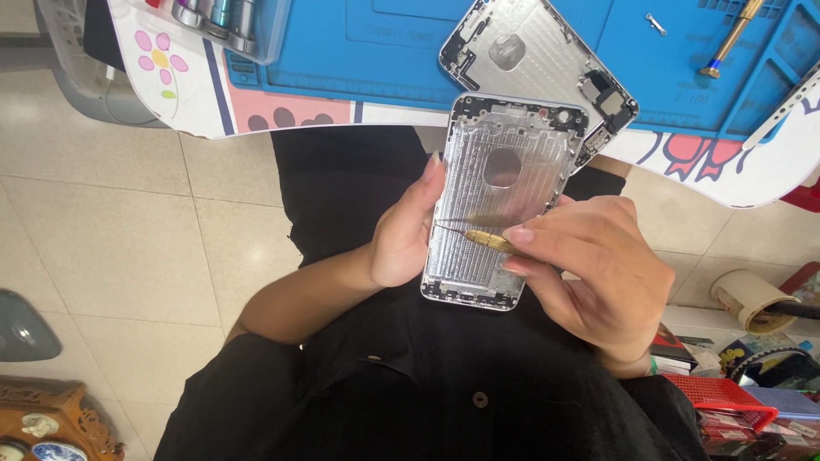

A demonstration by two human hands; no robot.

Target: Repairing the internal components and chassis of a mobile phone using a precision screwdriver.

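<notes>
Left hand (pixel 401 235) grips the left edge of an empty silver phone housing (pixel 500 205), fingers wrapped behind it, thumb along the rim. Housing held over the lap, inner side facing up, just below the tabletop (pixel 282 107) edge. Right hand (pixel 594 265) pinches a brass-handled screwdriver (pixel 478 237), tip resting on the housing's inner left side. A second phone housing (pixel 538 64) lies on the blue mat (pixel 393 51), beside another screwdriver (pixel 730 38).

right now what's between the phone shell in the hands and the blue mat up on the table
In the head view, a second silver phone housing lies between them, half on the blue mat, overhanging the table edge toward the held phone shell.
</notes>
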